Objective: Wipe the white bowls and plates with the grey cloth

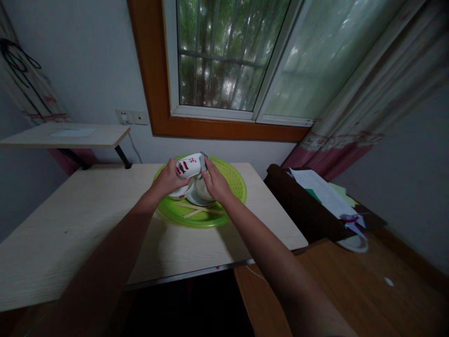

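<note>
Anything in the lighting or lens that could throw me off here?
Head view: dim overall, the window brighter than the room, pale streaks on its right pane; soft shadows on the tabletop below the green basket; wide-angle stretch towards the edges, strong at the right curtain; red markings on the white vessel too small to read.

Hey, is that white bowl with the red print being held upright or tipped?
Tipped. The white bowl is sideways in the left hand, its red-printed side turned up toward the camera.
</note>
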Available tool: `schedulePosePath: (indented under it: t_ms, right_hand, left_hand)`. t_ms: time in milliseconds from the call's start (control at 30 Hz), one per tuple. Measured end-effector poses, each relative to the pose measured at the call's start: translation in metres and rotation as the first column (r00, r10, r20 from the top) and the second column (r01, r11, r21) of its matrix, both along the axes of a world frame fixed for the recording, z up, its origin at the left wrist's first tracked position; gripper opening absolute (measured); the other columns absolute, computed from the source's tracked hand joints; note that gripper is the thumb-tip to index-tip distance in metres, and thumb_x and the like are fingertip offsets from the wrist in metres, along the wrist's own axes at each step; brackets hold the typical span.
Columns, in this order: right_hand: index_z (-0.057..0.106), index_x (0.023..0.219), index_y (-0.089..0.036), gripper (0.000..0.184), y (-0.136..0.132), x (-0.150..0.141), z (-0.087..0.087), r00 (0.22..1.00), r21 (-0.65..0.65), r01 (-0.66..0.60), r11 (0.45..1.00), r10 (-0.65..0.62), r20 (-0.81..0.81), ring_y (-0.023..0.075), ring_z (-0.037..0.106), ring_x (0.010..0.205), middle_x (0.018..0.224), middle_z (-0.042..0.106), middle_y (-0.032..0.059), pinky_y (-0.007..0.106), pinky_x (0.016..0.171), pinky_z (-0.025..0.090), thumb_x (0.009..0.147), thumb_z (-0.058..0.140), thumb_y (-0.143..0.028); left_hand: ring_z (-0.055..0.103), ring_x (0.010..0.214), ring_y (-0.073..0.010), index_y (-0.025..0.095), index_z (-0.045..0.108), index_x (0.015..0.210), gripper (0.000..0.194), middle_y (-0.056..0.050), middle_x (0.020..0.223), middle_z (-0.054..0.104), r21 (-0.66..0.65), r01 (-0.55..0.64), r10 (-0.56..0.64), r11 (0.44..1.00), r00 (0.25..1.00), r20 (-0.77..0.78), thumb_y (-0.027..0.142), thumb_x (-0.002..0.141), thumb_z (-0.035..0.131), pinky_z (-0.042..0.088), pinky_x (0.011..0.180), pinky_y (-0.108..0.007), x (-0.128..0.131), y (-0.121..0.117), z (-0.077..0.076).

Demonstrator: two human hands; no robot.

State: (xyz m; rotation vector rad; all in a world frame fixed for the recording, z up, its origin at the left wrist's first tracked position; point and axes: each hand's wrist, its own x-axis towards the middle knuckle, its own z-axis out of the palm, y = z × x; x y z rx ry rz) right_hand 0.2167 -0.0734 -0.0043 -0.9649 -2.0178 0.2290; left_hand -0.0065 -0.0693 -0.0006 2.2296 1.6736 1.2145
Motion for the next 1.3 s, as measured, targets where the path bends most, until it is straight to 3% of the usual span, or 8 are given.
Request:
schedulePosePath:
  t_ms: [167,333,533,733,933,1100,1200,1300]
  right_hand:
    - [0.032,0.159,-0.018,0.057,-0.018,-0.008,0.012,0.976,0.224,-0.123,0.967,0.078,0.202,0.0220,0.015,0.159,0.169,0.025,0.0096,0.048,0.130,0.023,0.105,0.041,-0.034]
    - [0.037,0.157,-0.025,0.055,-0.025,-0.012,0.017,0.927,0.261,-0.205,0.943,0.102,0.361,0.0233,0.011,0.160,0.168,0.028,0.0048,0.055,0.129,0.019,0.104,0.045,-0.029]
    - [0.022,0.163,-0.024,0.061,-0.012,-0.006,0.009,0.986,0.156,-0.088,0.984,0.064,0.151,0.0217,0.016,0.159,0.172,0.016,0.0068,0.049,0.130,0.022,0.106,0.039,-0.038]
    - [0.019,0.164,-0.021,0.067,0.001,0.002,-0.003,1.000,-0.043,-0.018,0.999,0.017,-0.018,0.0236,0.027,0.156,0.167,0.029,0.0109,0.049,0.128,0.025,0.106,0.031,-0.053]
    - [0.026,0.162,-0.023,0.062,-0.019,-0.003,0.014,0.982,0.176,-0.103,0.979,0.071,0.177,0.0234,0.018,0.159,0.170,0.022,0.0073,0.050,0.130,0.022,0.105,0.042,-0.041]
    - [0.035,0.158,-0.024,0.056,-0.029,-0.009,0.020,0.930,0.245,-0.198,0.949,0.103,0.352,0.0232,0.014,0.159,0.169,0.026,0.0063,0.054,0.130,0.017,0.103,0.045,-0.033]
    - [0.035,0.158,-0.022,0.056,-0.026,-0.009,0.018,0.947,0.246,-0.164,0.955,0.082,0.312,0.0232,0.016,0.159,0.169,0.026,0.0076,0.053,0.130,0.019,0.104,0.043,-0.032]
    - [0.030,0.161,-0.023,0.058,-0.016,-0.005,0.012,0.988,0.176,-0.069,0.982,0.042,0.152,0.0222,0.021,0.158,0.169,0.025,0.0070,0.048,0.130,0.023,0.106,0.039,-0.038]
  left_hand:
    - [0.067,0.085,-0.0256,0.022,0.044,0.102,0.052,-0.007,0.093,0.064,0.037,0.029,-0.027,0.999,0.998,-0.053,0.041,0.068,0.078,0.053,0.073,-0.036,-0.002,0.003,-0.003]
    - [0.067,0.088,-0.0269,0.022,0.043,0.100,0.055,-0.007,0.092,0.064,0.056,0.059,-0.054,0.997,0.995,-0.087,0.035,0.063,0.082,0.053,0.073,-0.036,-0.002,0.005,-0.007]
    - [0.066,0.085,-0.0251,0.022,0.045,0.102,0.049,-0.006,0.092,0.063,0.088,0.065,-0.055,0.994,0.992,-0.118,0.042,0.070,0.077,0.051,0.071,-0.035,-0.002,0.005,-0.007]
    - [0.066,0.083,-0.0248,0.021,0.046,0.106,0.053,-0.007,0.092,0.064,0.059,0.037,-0.029,0.998,0.991,-0.132,0.042,0.069,0.078,0.049,0.069,-0.034,-0.002,0.004,-0.008]
    - [0.067,0.087,-0.0259,0.022,0.046,0.105,0.051,-0.007,0.094,0.064,0.049,0.063,-0.055,0.997,0.990,-0.133,0.041,0.070,0.078,0.051,0.073,-0.035,-0.002,0.006,-0.009]
    - [0.067,0.098,-0.0293,0.021,0.047,0.106,0.056,-0.009,0.101,0.064,0.055,0.100,-0.092,0.993,0.986,-0.139,0.036,0.064,0.082,0.053,0.082,-0.039,-0.004,0.010,-0.013]
    - [0.067,0.096,-0.0287,0.022,0.048,0.105,0.052,-0.008,0.099,0.064,0.056,0.088,-0.080,0.995,0.988,-0.131,0.036,0.067,0.080,0.054,0.081,-0.039,-0.003,0.009,-0.012]
    - [0.068,0.090,-0.0275,0.021,0.048,0.105,0.051,-0.008,0.096,0.065,0.040,0.058,-0.054,0.998,0.993,-0.105,0.040,0.068,0.078,0.054,0.076,-0.037,-0.001,0.005,-0.009]
